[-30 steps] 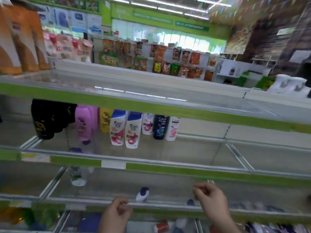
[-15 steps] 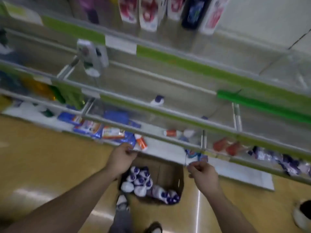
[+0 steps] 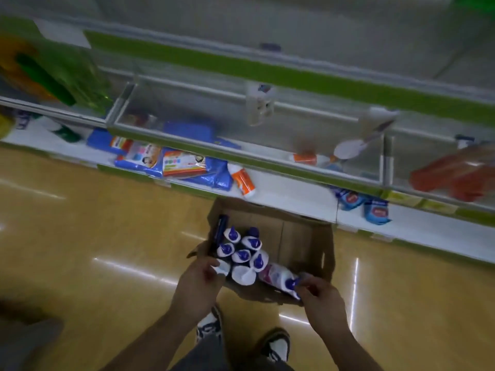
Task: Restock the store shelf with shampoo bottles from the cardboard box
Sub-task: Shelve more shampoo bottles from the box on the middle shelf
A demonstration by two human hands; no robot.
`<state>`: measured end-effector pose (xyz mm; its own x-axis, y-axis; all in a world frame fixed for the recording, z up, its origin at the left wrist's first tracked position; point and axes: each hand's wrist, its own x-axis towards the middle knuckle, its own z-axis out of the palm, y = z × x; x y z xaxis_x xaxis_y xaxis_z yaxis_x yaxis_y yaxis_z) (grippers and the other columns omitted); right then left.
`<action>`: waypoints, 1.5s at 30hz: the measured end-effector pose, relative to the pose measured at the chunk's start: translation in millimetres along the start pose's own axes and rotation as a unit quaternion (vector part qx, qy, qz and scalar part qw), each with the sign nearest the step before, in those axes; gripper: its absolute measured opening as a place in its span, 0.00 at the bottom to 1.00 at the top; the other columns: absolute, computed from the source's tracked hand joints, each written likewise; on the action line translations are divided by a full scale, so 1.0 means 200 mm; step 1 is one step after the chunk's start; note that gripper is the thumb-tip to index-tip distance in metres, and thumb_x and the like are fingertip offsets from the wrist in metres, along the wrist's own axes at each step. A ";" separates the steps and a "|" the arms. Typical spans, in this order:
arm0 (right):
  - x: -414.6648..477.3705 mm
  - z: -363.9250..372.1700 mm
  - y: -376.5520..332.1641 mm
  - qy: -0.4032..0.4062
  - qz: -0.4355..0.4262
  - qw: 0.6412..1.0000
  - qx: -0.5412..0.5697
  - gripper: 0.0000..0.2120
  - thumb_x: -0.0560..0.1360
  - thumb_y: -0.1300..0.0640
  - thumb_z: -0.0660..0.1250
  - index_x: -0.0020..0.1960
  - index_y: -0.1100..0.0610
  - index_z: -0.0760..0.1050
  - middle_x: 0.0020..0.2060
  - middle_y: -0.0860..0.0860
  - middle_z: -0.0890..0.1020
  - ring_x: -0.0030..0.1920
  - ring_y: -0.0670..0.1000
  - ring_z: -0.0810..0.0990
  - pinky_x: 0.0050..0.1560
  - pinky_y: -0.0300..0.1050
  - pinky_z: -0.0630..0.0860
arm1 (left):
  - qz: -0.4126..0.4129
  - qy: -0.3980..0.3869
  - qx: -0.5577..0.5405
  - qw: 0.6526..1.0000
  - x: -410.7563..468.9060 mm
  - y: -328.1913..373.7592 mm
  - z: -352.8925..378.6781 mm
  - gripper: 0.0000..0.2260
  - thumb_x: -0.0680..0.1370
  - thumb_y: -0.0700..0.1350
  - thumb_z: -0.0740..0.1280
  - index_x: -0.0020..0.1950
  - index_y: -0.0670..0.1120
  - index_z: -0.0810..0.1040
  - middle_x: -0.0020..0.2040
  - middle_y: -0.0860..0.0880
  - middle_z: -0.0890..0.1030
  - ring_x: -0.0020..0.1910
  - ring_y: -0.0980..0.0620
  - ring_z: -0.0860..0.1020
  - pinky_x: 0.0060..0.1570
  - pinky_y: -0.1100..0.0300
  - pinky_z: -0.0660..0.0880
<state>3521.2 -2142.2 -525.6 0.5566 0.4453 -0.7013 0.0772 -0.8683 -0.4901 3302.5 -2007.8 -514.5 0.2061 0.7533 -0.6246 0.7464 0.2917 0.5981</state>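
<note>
An open cardboard box (image 3: 300,236) stands on the floor against the shelf base. Several white shampoo bottles with blue caps (image 3: 242,254) stand upright in its left half. One more bottle (image 3: 276,275) lies on its side along the near wall. My left hand (image 3: 199,282) is at the box's near-left corner, its fingers curled round the top of a white bottle (image 3: 224,268). My right hand (image 3: 320,294) pinches the blue cap end of the lying bottle. The image is blurred.
Green-edged store shelves (image 3: 267,73) with clear fronts rise above the box. On the white bottom shelf lie blue packs (image 3: 187,167) and an orange-and-white bottle (image 3: 243,180). My shoes (image 3: 277,346) stand just behind the box on the glossy tan floor.
My view has swung from the upper shelves down to the floor. Both hands have dropped from the shelf edge into the cardboard box and closed on bottles.
</note>
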 end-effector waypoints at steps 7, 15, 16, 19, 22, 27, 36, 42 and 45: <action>0.80 0.49 0.13 0.001 -0.045 0.999 0.007 0.11 0.79 0.54 0.66 0.56 0.58 0.81 0.49 0.52 0.84 0.47 0.50 0.80 0.47 0.43 0.73 | -0.013 -0.001 0.018 1.000 0.91 -0.31 0.33 0.07 0.76 0.49 0.71 0.51 0.50 0.78 0.48 0.50 0.82 0.49 0.49 0.80 0.49 0.58 0.72; 1.48 0.93 0.10 -0.116 -0.080 0.990 0.014 0.28 0.74 0.50 0.72 0.72 0.52 0.71 0.67 0.52 0.76 0.53 0.47 0.76 0.47 0.38 0.76 | -0.159 -0.077 -0.063 0.982 1.71 -0.50 0.57 0.42 0.69 0.74 0.62 0.73 0.46 0.71 0.71 0.44 0.73 0.68 0.41 0.72 0.71 0.47 0.65; 1.54 0.97 0.11 -0.122 -0.087 0.989 -0.012 0.29 0.73 0.50 0.73 0.73 0.51 0.70 0.67 0.52 0.75 0.53 0.48 0.77 0.51 0.41 0.78 | -0.170 -0.094 -0.080 0.978 1.77 -0.55 0.60 0.42 0.68 0.74 0.62 0.72 0.46 0.72 0.70 0.43 0.74 0.66 0.40 0.74 0.70 0.45 0.66; 1.64 1.07 0.11 -0.141 -0.103 0.980 -0.097 0.30 0.70 0.48 0.74 0.70 0.50 0.72 0.62 0.51 0.79 0.54 0.51 0.80 0.58 0.49 0.79 | -0.195 -0.105 -0.102 0.970 1.91 -0.70 0.68 0.33 0.74 0.68 0.62 0.67 0.44 0.75 0.62 0.40 0.79 0.59 0.39 0.78 0.66 0.43 0.71; 1.68 1.09 0.09 -0.143 -0.112 0.970 -0.161 0.19 0.71 0.53 0.72 0.62 0.50 0.78 0.53 0.52 0.82 0.50 0.52 0.81 0.54 0.50 0.81 | -0.207 -0.111 -0.104 0.966 1.95 -0.79 0.74 0.26 0.75 0.63 0.65 0.60 0.44 0.78 0.57 0.40 0.81 0.56 0.39 0.79 0.64 0.43 0.73; 1.72 1.03 0.06 -0.126 -0.114 0.964 -0.205 0.13 0.76 0.56 0.67 0.60 0.55 0.80 0.53 0.57 0.83 0.49 0.54 0.81 0.52 0.51 0.82 | -0.210 -0.113 -0.063 0.969 1.95 -0.85 0.78 0.29 0.74 0.59 0.69 0.67 0.40 0.75 0.61 0.39 0.79 0.60 0.39 0.78 0.67 0.44 0.71; 1.82 0.91 0.05 -0.055 -0.093 0.983 -0.148 0.18 0.76 0.56 0.66 0.66 0.55 0.77 0.56 0.56 0.81 0.51 0.55 0.81 0.38 0.44 0.77 | -0.209 -0.179 0.067 0.959 1.96 -0.70 0.75 0.19 0.82 0.50 0.62 0.67 0.39 0.73 0.66 0.39 0.74 0.66 0.38 0.73 0.69 0.48 0.68; 1.85 0.90 0.07 -0.089 -0.040 0.988 -0.123 0.21 0.75 0.55 0.71 0.67 0.52 0.74 0.54 0.54 0.80 0.47 0.53 0.82 0.42 0.53 0.84 | -0.213 -0.238 0.152 0.935 2.03 -0.69 0.73 0.20 0.80 0.53 0.63 0.63 0.39 0.76 0.62 0.37 0.77 0.60 0.37 0.76 0.58 0.44 0.74; 1.82 0.91 0.08 -0.112 -0.022 0.985 -0.131 0.23 0.72 0.58 0.74 0.65 0.50 0.73 0.54 0.53 0.79 0.49 0.54 0.82 0.41 0.52 0.84 | -0.218 -0.259 0.192 0.921 2.03 -0.65 0.73 0.15 0.80 0.53 0.65 0.51 0.40 0.73 0.47 0.40 0.75 0.44 0.41 0.74 0.37 0.50 0.70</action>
<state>3574.4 -1953.1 -883.6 0.3544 0.4951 -0.7932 0.3248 -0.8607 -0.3921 3380.7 -1826.1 -919.3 0.0336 0.2018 -0.9788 0.9782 0.1941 0.0736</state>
